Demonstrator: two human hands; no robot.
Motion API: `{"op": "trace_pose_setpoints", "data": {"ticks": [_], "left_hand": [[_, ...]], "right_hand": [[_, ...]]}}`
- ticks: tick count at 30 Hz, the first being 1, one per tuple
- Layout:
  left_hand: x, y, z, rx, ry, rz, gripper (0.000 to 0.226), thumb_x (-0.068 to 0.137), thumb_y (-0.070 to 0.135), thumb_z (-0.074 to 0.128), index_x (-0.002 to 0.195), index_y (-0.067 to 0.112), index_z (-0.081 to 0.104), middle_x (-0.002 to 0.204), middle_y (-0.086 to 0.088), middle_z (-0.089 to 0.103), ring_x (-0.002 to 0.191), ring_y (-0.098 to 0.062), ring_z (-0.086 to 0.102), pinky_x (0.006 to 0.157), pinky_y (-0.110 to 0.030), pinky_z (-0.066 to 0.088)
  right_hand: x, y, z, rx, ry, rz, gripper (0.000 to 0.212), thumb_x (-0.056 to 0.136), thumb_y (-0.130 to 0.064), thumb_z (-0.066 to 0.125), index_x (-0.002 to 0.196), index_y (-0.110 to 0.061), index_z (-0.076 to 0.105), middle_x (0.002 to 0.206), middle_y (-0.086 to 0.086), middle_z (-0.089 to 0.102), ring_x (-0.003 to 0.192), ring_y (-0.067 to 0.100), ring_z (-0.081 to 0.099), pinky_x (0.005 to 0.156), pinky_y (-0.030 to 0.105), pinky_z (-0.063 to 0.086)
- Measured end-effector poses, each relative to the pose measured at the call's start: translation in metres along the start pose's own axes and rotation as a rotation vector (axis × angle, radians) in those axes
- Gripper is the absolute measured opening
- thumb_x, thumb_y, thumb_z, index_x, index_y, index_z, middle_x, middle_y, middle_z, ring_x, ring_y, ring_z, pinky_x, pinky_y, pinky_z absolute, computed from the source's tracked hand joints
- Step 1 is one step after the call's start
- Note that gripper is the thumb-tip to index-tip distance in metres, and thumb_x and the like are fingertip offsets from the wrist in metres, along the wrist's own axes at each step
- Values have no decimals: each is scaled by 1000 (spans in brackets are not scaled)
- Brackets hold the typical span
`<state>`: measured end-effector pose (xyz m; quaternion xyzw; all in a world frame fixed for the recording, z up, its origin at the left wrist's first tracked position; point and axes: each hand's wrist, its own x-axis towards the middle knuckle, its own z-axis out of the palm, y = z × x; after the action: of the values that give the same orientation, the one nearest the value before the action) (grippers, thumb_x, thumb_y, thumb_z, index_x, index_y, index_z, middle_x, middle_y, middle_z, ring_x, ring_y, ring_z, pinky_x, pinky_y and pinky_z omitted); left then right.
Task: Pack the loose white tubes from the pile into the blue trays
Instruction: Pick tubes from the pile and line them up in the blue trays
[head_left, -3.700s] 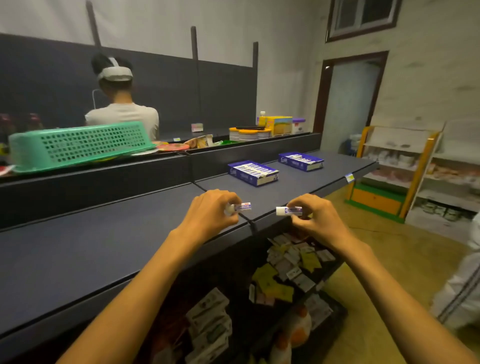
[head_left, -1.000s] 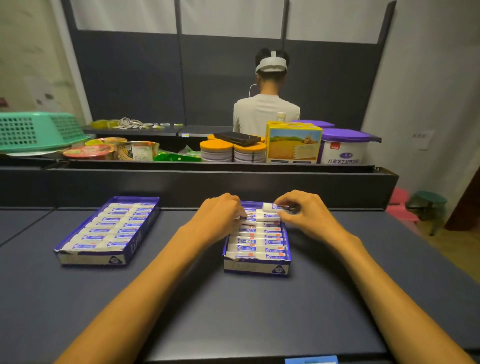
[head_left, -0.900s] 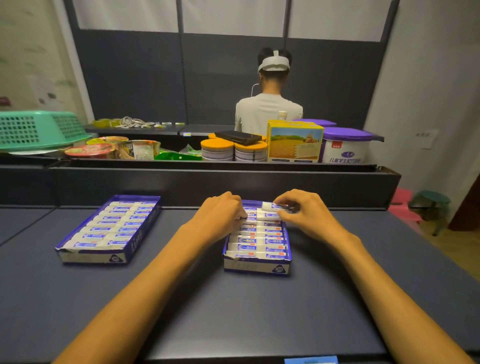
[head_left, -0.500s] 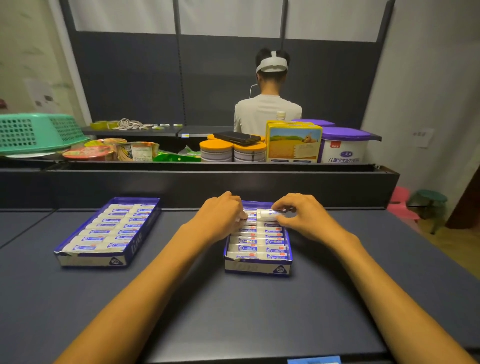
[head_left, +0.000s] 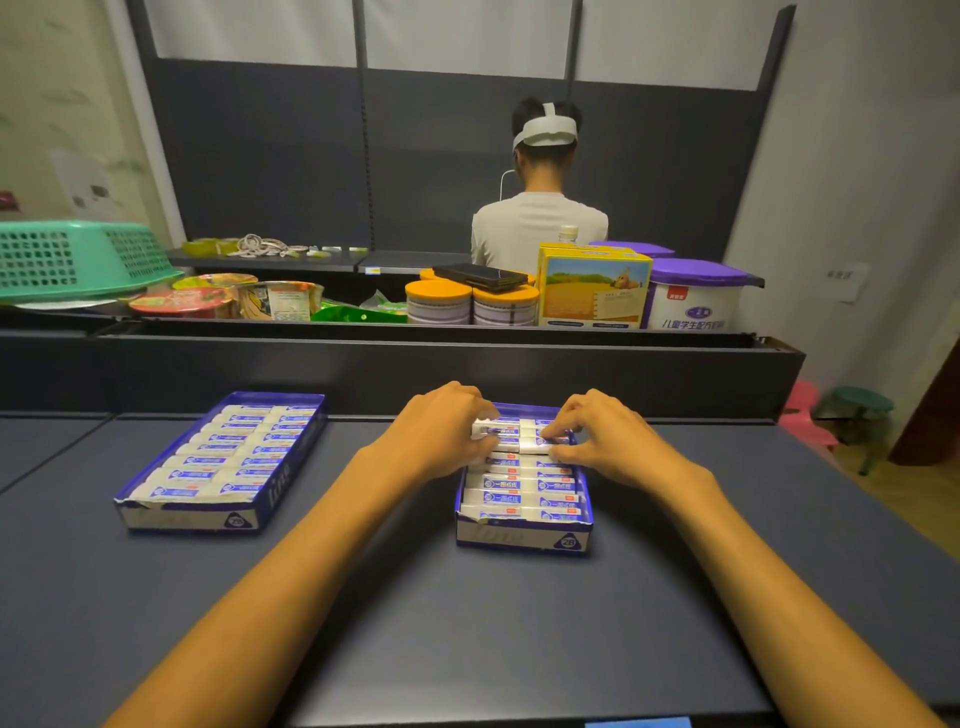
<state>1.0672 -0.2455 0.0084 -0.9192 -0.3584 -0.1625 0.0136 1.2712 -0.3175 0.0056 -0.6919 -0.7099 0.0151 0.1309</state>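
White tubes (head_left: 503, 431) lie across far end of right blue tray (head_left: 523, 538), on top of packed rows. Left hand (head_left: 441, 434) curls fingers round tubes' left ends; right hand (head_left: 605, 436) pinches right ends. Left blue tray (head_left: 187, 519), full, sits well left of right tray, both on dark tabletop (head_left: 467, 623). Beyond right tray: orange-lidded tins (head_left: 470, 304), yellow box (head_left: 592, 288), person's back (head_left: 537, 223).
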Motion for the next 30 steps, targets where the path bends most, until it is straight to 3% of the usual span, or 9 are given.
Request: {"op": "trace_pose_setpoints", "data": {"ticks": [18,25,30], "left_hand": [[-14,-12,-10,-44,33,-49,49,91,42,60,135,23,50,130,3,56,120,-11,48,83,-21,38],[-31,-18,-18,-11,49,-91,48,92,41,58,136,23,50,133,3,55,123,-13,48,92,-28,42],[-60,-31,-33,49,81,-173,50,93,41,57,138,23,48,136,1,52,124,-15,46,95,-32,45]], "right_hand": [[-1,-5,1,-92,2,-20,38,88,-41,65,125,-29,64,130,-5,55,115,12,46,88,28,45],[-6,-10,-5,-29,27,-1,43,88,-41,65,130,-30,57,132,-5,53,118,12,47,92,30,46],[-6,-41,-10,28,128,-119,50,89,-39,65,136,-29,48,136,-4,50,124,13,44,99,33,42]]}}
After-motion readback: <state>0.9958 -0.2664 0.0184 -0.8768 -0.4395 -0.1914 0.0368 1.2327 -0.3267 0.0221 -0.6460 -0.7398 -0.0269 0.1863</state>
